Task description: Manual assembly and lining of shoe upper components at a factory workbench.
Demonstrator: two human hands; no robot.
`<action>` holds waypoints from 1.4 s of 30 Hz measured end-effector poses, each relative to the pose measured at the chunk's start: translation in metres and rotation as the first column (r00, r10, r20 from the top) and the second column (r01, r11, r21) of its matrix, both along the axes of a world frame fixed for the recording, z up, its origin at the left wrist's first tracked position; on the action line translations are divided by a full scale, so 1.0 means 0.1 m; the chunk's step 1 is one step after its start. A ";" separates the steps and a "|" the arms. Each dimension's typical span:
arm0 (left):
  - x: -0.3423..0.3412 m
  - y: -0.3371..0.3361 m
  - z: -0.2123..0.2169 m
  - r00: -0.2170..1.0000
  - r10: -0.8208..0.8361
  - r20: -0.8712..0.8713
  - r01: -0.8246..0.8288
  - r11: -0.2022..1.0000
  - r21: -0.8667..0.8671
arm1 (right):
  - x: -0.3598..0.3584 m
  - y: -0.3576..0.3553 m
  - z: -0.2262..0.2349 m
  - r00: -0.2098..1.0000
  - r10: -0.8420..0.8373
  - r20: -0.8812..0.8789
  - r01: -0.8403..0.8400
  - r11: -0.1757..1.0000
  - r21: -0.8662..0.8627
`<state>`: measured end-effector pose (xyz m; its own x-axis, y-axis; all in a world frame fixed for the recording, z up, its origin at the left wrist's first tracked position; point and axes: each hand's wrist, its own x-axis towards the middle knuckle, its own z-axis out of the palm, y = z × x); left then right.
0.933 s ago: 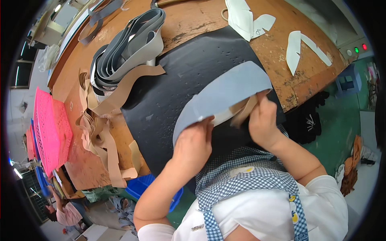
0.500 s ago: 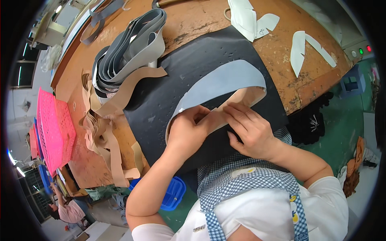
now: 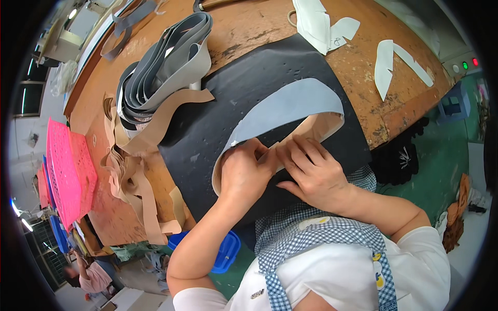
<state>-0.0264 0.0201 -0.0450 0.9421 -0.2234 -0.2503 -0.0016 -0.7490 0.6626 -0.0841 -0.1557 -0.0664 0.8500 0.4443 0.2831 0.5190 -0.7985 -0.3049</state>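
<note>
A wide leather strip [image 3: 290, 101], blue-grey on one side and beige on the other, stands curved into a loop over a black mat [image 3: 207, 124]. My left hand [image 3: 245, 171] is closed on its near-left part, thumb and fingers pinching the edge. Close beside it, my right hand [image 3: 314, 173] bends its fingers over the beige near side, with the thumb lower and apart from them. The spot between my two hands is partly hidden by the fingers.
Left of the mat lie stacked grey strips [image 3: 171, 67] and loose beige strips [image 3: 132, 186]. White pattern pieces [image 3: 314, 26] lie at the far right. A pink basket [image 3: 67, 171] stands left; a blue basket [image 3: 226, 251] is below the table edge. A person [image 3: 93, 274] is in the left background.
My right hand has slid left along the strip, up to my left hand. The loop stays in nearly the same place.
</note>
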 end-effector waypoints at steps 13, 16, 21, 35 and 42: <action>-0.28 0.34 0.20 0.796 0.230 -0.559 -0.416 0.880 -0.230 | -0.01 0.04 -0.01 0.998 0.058 -0.019 -0.060 0.991 -0.120; -0.28 0.34 0.19 0.790 0.245 -0.563 -0.436 0.869 -0.233 | -0.02 0.07 0.00 0.998 0.071 -0.004 -0.070 0.989 -0.130; -0.25 0.38 0.14 0.785 0.239 -0.571 -0.458 0.845 -0.276 | -0.05 0.17 0.04 0.997 0.067 -0.041 -0.071 0.991 -0.114; -0.81 0.55 0.08 0.823 0.410 -0.394 -0.521 0.821 -0.234 | -0.07 0.29 -0.04 0.963 0.265 -0.044 -0.266 0.964 -0.026; -0.83 0.59 0.04 0.833 0.419 -0.361 -0.536 0.773 -0.341 | -0.12 0.27 -0.09 0.961 0.278 -0.007 -0.278 0.960 -0.038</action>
